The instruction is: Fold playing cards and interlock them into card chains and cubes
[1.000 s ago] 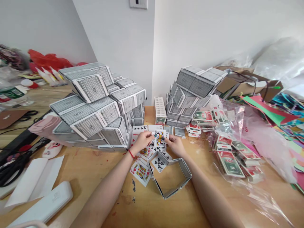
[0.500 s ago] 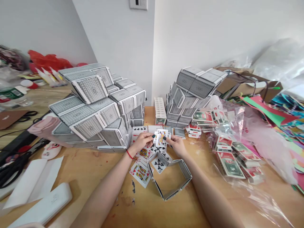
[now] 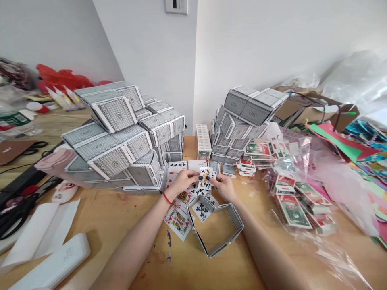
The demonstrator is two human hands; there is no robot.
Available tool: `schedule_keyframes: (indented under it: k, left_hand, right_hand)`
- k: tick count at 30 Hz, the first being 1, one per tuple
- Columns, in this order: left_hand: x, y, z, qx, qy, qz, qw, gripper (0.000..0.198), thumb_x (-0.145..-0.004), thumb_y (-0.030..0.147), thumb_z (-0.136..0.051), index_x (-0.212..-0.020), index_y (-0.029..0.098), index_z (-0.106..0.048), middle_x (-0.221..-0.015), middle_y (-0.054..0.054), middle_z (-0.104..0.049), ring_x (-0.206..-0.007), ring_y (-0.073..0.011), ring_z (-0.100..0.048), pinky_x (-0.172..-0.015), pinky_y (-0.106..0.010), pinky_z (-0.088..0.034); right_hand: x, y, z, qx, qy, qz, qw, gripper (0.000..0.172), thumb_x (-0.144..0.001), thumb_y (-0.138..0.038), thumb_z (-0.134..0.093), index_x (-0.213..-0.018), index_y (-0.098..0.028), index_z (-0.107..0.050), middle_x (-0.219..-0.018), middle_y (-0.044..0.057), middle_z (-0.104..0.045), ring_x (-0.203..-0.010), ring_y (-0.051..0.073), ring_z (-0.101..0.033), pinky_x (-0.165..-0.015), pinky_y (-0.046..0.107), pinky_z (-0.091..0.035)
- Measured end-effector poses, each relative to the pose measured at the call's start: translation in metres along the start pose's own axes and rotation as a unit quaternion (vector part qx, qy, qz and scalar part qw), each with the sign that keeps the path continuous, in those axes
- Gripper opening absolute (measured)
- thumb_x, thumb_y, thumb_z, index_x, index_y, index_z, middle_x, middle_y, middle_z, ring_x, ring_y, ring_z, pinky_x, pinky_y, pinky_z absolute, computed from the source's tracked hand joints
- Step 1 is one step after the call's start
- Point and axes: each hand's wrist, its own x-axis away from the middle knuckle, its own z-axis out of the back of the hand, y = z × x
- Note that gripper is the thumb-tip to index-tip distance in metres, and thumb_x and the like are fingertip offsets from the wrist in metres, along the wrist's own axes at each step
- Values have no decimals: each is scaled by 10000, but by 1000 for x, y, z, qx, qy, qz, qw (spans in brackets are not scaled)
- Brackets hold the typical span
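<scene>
Both hands pinch a few playing cards [image 3: 204, 174], face up, with a court card of clubs in front. My left hand [image 3: 185, 182], a red string on its wrist, closes its thumb and fingers on their left side. My right hand [image 3: 224, 187] grips the right side, its thumb on the card face. Below them, a heart-shaped frame [image 3: 232, 237] built of folded cards lies on the table. Loose face-up cards are spread under and around the hands, among them a king of hearts [image 3: 179, 221] and a ten of clubs [image 3: 202, 211] partly inside the frame.
Stacked card-built blocks rise at left [image 3: 121, 149] and right [image 3: 250, 108]. A row of card boxes [image 3: 203, 139] stands between them. More card boxes [image 3: 293, 209] and clear plastic wrap lie at right. A white case [image 3: 57, 262], scissors [image 3: 15, 213] and paper occupy the left.
The left thumb has shifted right across the cards, so both thumbs now sit close together. The cards have moved slightly down; the heart-shaped frame stays in place.
</scene>
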Motion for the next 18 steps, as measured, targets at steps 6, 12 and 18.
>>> schedule_keyframes:
  k: [6,12,18]
  left_hand:
    - [-1,1,-4,-16,41,13,999,307,-638,414,-654,-631,107,-634,-513,11,-531,-459,-80,-406,-445,-206,-287]
    - [-1,-3,-7,-40,72,23,996,305,-671,408,-608,-609,109,-618,-490,24,-488,-454,-78,-385,-438,-205,-258]
    - [-3,-6,-13,-88,122,-35,988,249,-710,294,-535,-529,157,-433,-510,50,-396,-507,-85,-366,-505,-212,-285]
  right_hand:
    - [0,3,1,-7,-1,-11,1000,450,-619,-538,-649,-491,-183,-405,-475,-50,-335,-468,71,-274,-429,217,-210]
    - [1,1,2,-22,-4,-21,1000,445,-603,-555,-652,-490,-178,-443,-462,-49,-365,-457,78,-298,-448,229,-218]
    - [0,2,-4,-59,-12,-31,998,376,-611,-506,-674,-562,-160,-536,-512,-19,-491,-498,100,-398,-477,231,-302]
